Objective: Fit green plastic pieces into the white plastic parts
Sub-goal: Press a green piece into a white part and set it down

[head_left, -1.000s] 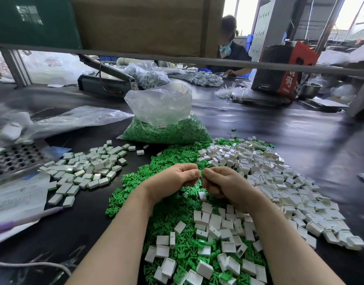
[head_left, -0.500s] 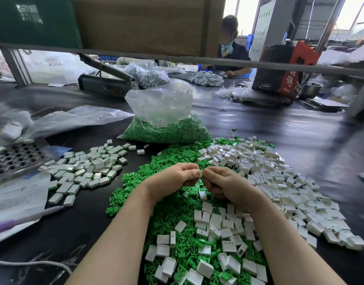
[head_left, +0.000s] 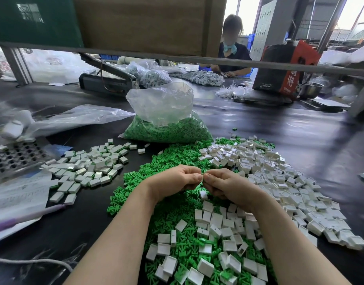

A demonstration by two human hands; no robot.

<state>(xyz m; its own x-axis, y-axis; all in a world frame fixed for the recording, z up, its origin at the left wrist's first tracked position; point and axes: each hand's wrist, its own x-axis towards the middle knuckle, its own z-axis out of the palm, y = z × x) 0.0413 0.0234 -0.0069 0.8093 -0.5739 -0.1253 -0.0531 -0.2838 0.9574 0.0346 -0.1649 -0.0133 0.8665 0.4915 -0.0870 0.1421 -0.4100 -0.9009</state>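
Nothing much had shifted since the earlier frames: both hands stayed raised together over the heap, fingertips meeting as before. The left hand [head_left: 178, 179] had its fingers curled and pinched a small white part [head_left: 200, 177] between thumb and forefinger. The right hand [head_left: 226, 185] was curled too, its thumb and forefinger pressed up against that same part; whether it had a green piece in its pinch I could not tell, since the fingers hid it.

Under the hands lay a spread of loose green pieces [head_left: 173, 204] on the dark bench [head_left: 300, 145], with empty white parts [head_left: 269, 173] scattered over it to the right and toward the near edge. A separate pile of white parts with green showing at their edges [head_left: 88, 167] sat well apart on the left. Behind the heap stood a clear plastic bag [head_left: 164, 118] holding more green pieces. At the far left a perforated metal tray [head_left: 16, 155] lay beside some printed paper [head_left: 18, 194]. Across the bench another person [head_left: 232, 50] sat working, near a red and black box [head_left: 284, 68]
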